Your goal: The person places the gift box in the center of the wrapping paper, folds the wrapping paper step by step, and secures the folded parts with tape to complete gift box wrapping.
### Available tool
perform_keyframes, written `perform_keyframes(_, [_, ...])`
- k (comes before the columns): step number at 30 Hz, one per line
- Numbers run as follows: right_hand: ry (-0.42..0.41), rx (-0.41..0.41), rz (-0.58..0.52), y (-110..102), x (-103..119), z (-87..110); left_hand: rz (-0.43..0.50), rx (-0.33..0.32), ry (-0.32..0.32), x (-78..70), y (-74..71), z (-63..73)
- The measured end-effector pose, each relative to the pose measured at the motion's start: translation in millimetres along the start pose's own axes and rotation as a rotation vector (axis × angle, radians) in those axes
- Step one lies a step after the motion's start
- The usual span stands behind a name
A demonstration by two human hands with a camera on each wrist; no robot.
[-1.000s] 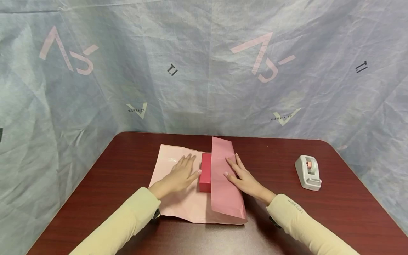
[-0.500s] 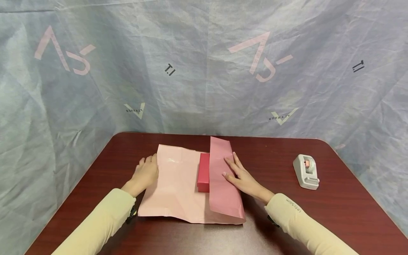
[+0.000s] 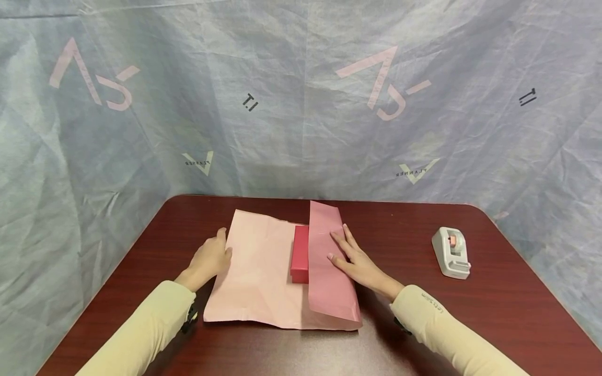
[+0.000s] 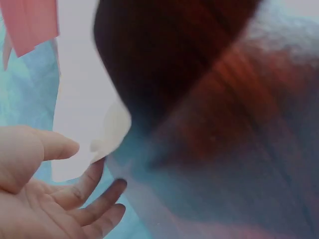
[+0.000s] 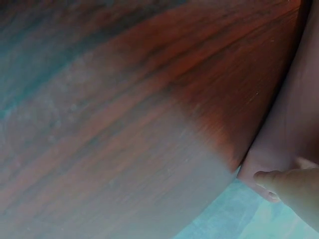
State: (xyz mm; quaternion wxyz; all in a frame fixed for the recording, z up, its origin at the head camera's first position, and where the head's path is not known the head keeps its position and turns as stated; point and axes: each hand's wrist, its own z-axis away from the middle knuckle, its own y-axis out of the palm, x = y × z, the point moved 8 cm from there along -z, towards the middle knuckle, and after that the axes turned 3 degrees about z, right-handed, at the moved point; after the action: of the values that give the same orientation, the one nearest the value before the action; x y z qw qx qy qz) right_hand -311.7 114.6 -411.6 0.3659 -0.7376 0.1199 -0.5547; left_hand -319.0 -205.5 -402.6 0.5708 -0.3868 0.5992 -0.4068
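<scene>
In the head view, a sheet of pink wrapping paper (image 3: 258, 271) lies under a slim red box (image 3: 299, 253). The sheet's right part stands folded up as a darker pink flap (image 3: 329, 277), leaning over the box and hiding its right side. My right hand (image 3: 362, 266) rests on this flap with fingers spread. At the sheet's left edge is my left hand (image 3: 209, 259), index finger extended. The left wrist view has the thumb (image 4: 62, 147) in front of the paper and the index finger at its curled corner, a gap showing between them.
A white tape dispenser (image 3: 452, 253) stands on the right part of the dark red wooden table (image 3: 400, 224). Behind the table hangs a grey-blue printed cloth (image 3: 277, 151), also covering both sides.
My left hand has gone left from the paper beside the box to the sheet's left edge, whose far corner has risen slightly. My right hand stays on the flap.
</scene>
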Motion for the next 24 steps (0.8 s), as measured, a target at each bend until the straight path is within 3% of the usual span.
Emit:
perform_keyframes(5, [0.001,-0.001,-0.001,-0.2,0.1,-0.1,0.053,0.006,-0.031,-1.4,-8.4,-0.3])
perform_keyframes(11, [0.011,-0.003,-0.011,-0.8,-0.2,0.7,0.139,-0.005,0.009,-10.9,-19.3,-0.9])
perform_keyframes(16, [0.009,-0.002,-0.019,-0.7,0.0,1.0,0.166,-0.024,0.054,-27.1,-32.6,-3.6])
perform_keyframes(24, [0.006,-0.009,-0.016,-0.6,-1.7,0.8,0.239,-0.040,0.145,-65.4,-49.5,-8.2])
